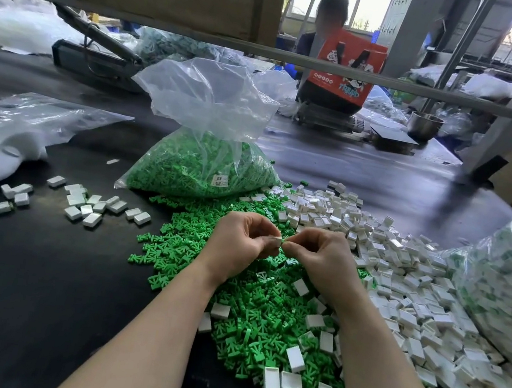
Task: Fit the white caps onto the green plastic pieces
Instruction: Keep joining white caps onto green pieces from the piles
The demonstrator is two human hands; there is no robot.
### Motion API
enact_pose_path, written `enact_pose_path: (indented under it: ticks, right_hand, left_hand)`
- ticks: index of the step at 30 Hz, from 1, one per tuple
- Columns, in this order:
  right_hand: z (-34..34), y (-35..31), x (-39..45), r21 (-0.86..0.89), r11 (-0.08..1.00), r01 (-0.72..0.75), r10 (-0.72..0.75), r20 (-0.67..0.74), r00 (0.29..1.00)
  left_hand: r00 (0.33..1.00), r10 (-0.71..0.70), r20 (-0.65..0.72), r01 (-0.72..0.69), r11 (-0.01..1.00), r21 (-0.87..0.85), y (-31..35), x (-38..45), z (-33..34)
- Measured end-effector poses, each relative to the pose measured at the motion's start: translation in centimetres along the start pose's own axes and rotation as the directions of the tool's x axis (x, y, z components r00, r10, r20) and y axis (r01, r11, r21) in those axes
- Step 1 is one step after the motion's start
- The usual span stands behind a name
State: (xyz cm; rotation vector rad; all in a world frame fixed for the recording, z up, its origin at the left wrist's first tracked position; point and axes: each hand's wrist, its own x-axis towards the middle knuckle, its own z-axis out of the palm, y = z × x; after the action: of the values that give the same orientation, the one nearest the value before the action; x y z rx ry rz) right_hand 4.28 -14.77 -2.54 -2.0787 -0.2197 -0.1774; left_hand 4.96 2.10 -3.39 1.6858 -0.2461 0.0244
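Observation:
My left hand (242, 241) and my right hand (318, 256) meet fingertip to fingertip above a heap of loose green plastic pieces (250, 309). Between them sits a small white cap (277, 241), pinched by my left fingers; my right fingers pinch against its right end, and what they hold is hidden. A big heap of loose white caps (401, 282) spreads to the right. Capped pieces (93, 206) lie scattered at the left on the dark table (36, 277).
A clear bag of green pieces (199, 165) stands behind my hands. A full bag of finished pieces (510, 281) leans at the right edge. Flat plastic bags (26, 123) lie far left. A person sits across the table behind a red bag (343, 70). A metal bowl (424, 124) stands far right.

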Motion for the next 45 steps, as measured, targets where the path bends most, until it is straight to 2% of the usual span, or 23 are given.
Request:
enact_pose_path:
  ticks: [9, 18, 28, 37, 45]
  right_hand:
    - [-0.02, -0.17, -0.14, 0.022, 0.999, 0.029, -0.029, -0.024, 0.999]
    - [-0.03, -0.11, -0.23, -0.044, 0.997, 0.070, -0.071, -0.021, 0.997]
    - [-0.09, -0.28, -0.17, 0.072, 0.996, 0.052, -0.051, -0.021, 0.998]
    - [-0.35, -0.22, -0.19, 0.256, 0.967, 0.018, -0.022, 0.011, 1.000]
    - [0.02, -0.05, -0.18, 0.210, 0.974, 0.087, -0.081, -0.038, 0.996]
  left_hand:
    - [1.000, 0.014, -0.005, -0.014, 1.000, -0.027, 0.05, -0.14, -0.01]
    - [0.998, 0.066, 0.007, -0.066, 0.994, 0.089, 0.01, -0.22, 0.09]
    - [0.994, 0.094, -0.051, -0.094, 0.996, -0.001, 0.15, -0.22, 0.21]
    - [0.992, 0.108, -0.069, -0.114, 0.989, -0.098, 0.71, -0.36, 0.63]
    - [0.987, 0.135, -0.088, -0.140, 0.989, -0.056, 0.34, -0.27, 0.49]
